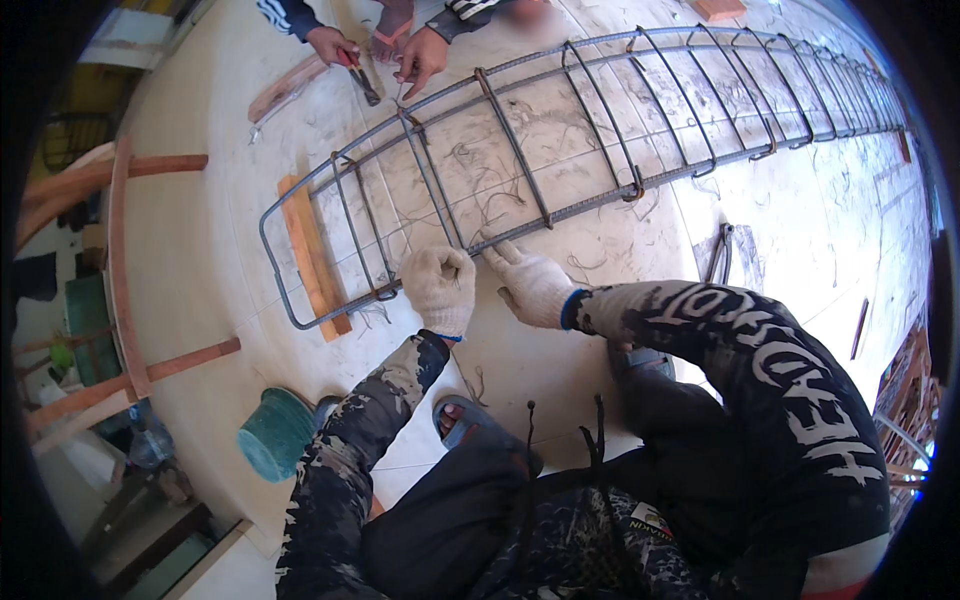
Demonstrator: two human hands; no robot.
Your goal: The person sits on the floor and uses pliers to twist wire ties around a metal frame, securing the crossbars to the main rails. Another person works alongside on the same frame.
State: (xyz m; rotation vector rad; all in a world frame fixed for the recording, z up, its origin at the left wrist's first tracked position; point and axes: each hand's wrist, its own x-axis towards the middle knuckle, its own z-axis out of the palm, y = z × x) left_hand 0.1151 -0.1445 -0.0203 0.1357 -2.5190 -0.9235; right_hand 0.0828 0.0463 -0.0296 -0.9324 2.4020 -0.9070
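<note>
A long rebar cage [517,150] of ribbed bars and bent square stirrups stretches from the near left to the far right across the tiled floor. My left hand [440,287], in a white knitted glove, is closed at the near bar, beside a stirrup crossing. What its fingertips hold, if anything, is too small to make out. Just to its right, my gloved right hand [532,284] has its fingers stretched out against the same bar. Across the cage, a co-worker's hand grips red-handled pliers [360,78]; their other hand [422,62] is at the far bar.
A wood block [312,260] props the cage's left end. Cut wire scraps [600,258] litter the floor. A green bucket [276,436] stands at lower left, near a wooden frame [125,270]. A metal tool [720,252] lies right of the cage, and another wood piece [287,88] beyond it.
</note>
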